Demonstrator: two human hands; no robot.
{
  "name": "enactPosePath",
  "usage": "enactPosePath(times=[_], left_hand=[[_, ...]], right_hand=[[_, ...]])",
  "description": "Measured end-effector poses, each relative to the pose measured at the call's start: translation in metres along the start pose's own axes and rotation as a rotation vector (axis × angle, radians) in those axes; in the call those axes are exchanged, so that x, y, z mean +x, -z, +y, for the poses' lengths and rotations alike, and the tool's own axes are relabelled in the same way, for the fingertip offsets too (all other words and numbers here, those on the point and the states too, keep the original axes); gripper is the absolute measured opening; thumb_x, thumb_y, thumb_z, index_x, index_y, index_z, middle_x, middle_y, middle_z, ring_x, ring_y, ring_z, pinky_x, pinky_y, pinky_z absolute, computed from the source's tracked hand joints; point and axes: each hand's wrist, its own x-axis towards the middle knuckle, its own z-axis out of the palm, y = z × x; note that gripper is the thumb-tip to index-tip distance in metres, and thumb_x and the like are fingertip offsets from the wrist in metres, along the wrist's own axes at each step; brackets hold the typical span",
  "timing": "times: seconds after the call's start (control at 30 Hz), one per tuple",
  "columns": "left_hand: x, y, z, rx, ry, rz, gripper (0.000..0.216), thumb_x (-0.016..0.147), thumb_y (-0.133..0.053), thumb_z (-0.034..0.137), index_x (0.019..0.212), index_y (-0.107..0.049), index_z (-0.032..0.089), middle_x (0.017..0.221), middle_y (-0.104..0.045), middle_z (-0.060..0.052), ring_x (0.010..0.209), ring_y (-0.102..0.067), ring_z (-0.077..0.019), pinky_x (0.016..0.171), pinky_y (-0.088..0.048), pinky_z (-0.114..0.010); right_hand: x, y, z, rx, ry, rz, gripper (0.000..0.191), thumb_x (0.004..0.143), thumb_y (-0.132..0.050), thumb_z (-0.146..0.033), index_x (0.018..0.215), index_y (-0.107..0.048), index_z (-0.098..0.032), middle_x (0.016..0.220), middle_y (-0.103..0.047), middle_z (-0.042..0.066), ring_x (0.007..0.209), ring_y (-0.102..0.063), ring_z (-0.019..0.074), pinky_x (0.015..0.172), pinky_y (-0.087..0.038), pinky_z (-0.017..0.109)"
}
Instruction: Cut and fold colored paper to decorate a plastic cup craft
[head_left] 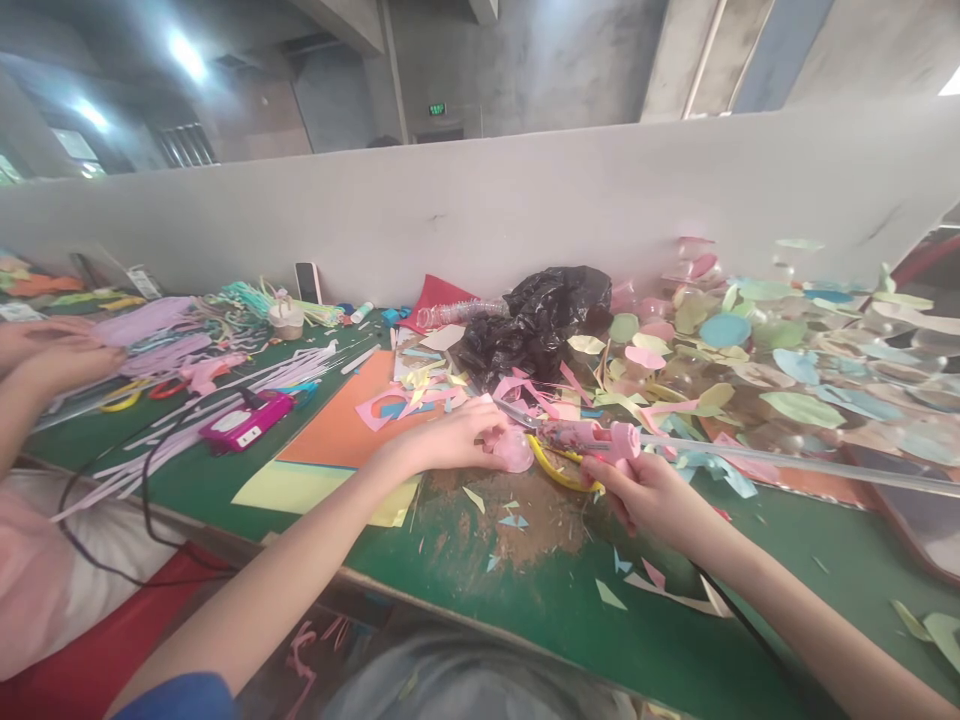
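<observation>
"What has been done?"
"Many paper-topped pieces are piled at the frame's right, apparently finished."
"And what is left?"
"The clear pinkish piece at frame centre, seemingly; no paper disc can be made out on it."
"How are the fingers set?"
"It is pinched by the left hand; a pink glue gun is gripped by the right hand."

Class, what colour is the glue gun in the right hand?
Mostly pink glue gun; head view.

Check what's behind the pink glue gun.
Beyond the pink glue gun, pink paper scraps and part of the yellow-handled scissors show. It and the right hand cover the rest; contact with the scissors is unclear.
</observation>
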Motion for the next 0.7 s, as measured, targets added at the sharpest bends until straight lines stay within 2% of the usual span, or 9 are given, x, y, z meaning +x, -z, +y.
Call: enactPosePath(times=[0.23,0.53,0.7], left_hand=[[0.0,0.0,-0.001,-0.011,0.005,0.004,0.033,0.082,-0.06,0.054,0.093,-0.058,0.023,0.1,-0.049,-0.002,0.098,-0.049,-0.0191,0.078,-0.039,-0.027],[0.0,-0.001,-0.002,0.002,-0.002,0.014,0.035,0.081,-0.059,0.057,0.09,-0.058,0.023,0.098,-0.049,-0.002,0.097,-0.049,-0.0196,0.077,-0.038,-0.027],[0.0,-0.001,-0.002,0.009,0.006,0.002,0.037,0.082,-0.057,0.059,0.096,-0.058,0.025,0.101,-0.05,-0.002,0.099,-0.049,-0.0196,0.078,-0.037,-0.026]], right_hand=[[0.003,-0.006,-0.003,-0.019,-0.003,-0.017,0.065,0.084,-0.043,-0.07,0.041,-0.04,-0.021,0.036,-0.044,-0.002,0.04,-0.043,0.0101,0.051,-0.037,0.026],[0.004,-0.014,-0.008,0.021,-0.004,-0.038,0.056,0.085,-0.043,-0.067,0.057,-0.053,-0.02,0.04,-0.045,-0.004,0.042,-0.046,0.0113,0.046,-0.035,0.025],[0.004,-0.014,-0.009,0.015,-0.011,-0.038,0.056,0.087,-0.042,-0.066,0.057,-0.052,-0.02,0.041,-0.046,-0.004,0.042,-0.045,0.0111,0.048,-0.036,0.025]])
